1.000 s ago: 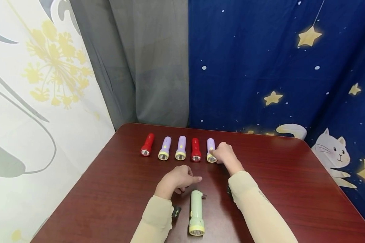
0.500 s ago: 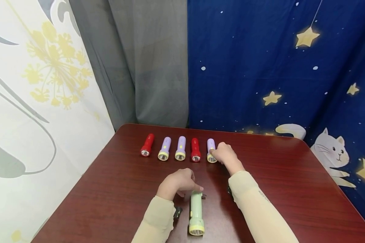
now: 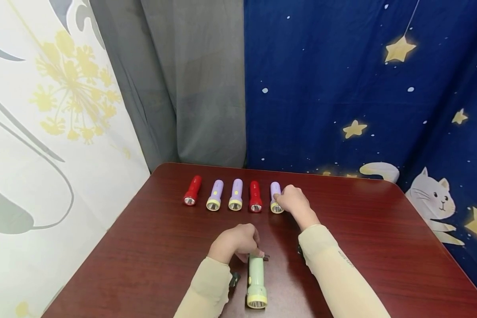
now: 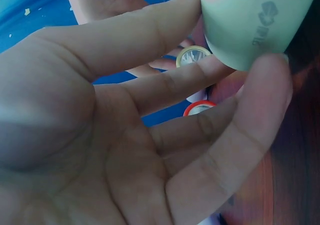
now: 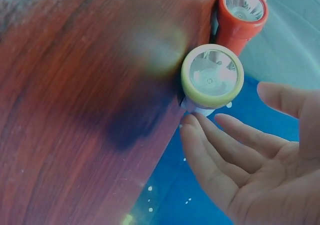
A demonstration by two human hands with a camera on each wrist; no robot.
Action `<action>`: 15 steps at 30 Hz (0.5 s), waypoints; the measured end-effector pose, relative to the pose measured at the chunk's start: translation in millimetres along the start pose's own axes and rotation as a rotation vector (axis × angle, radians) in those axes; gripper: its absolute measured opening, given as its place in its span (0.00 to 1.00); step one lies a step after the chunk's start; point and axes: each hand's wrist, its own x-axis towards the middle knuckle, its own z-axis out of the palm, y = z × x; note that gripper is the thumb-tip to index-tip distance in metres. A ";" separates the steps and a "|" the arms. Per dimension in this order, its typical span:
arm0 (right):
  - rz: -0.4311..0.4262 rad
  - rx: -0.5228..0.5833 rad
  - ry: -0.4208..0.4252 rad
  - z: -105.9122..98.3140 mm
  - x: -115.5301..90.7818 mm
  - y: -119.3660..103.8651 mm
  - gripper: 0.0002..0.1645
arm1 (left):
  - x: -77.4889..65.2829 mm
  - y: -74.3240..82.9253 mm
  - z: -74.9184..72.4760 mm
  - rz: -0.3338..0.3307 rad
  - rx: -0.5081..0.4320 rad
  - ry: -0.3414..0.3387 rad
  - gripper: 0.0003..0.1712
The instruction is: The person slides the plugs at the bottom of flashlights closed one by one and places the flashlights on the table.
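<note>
A light green flashlight (image 3: 256,278) with a yellow rim lies near the front of the table, lens toward me. My left hand (image 3: 238,242) holds its tail end; in the left wrist view, thumb and fingers curl around the green body (image 4: 250,25). Farther back, my right hand (image 3: 296,201) is beside the rightmost purple flashlight (image 3: 275,190). In the right wrist view its fingers (image 5: 210,150) lie loosely by the yellow-rimmed head (image 5: 212,77), the thumb apart from it. Whether the fingertips touch the flashlight, I cannot tell.
Left of the right hand, in the same row, lie a red flashlight (image 3: 255,196), two purple flashlights (image 3: 236,194) and another red flashlight (image 3: 192,190). They rest on a dark red wooden table (image 3: 151,238), with curtains behind its back edge.
My left hand has come down and toward me onto the green flashlight's tail end and now holds it. The right hand stays beside the rightmost purple flashlight.
</note>
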 end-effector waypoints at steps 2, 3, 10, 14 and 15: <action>-0.004 0.011 0.017 0.2 0.0 -0.8 0.24 | 0.3 -0.6 0.5 0.001 -0.009 -0.008 0.10; -0.004 0.019 0.028 0.6 -0.4 -1.1 0.24 | 0.3 -0.8 0.7 0.001 -0.009 -0.010 0.10; -0.113 0.088 0.154 5.8 -9.2 -6.3 0.25 | -3.0 0.8 1.7 -0.022 -0.020 -0.037 0.08; -0.174 0.145 0.205 3.8 -26.0 -15.2 0.25 | -3.7 1.7 2.8 -0.012 -0.032 -0.041 0.06; -0.183 0.160 0.208 2.4 -31.0 -18.1 0.25 | -3.2 1.4 2.9 -0.008 -0.036 -0.041 0.06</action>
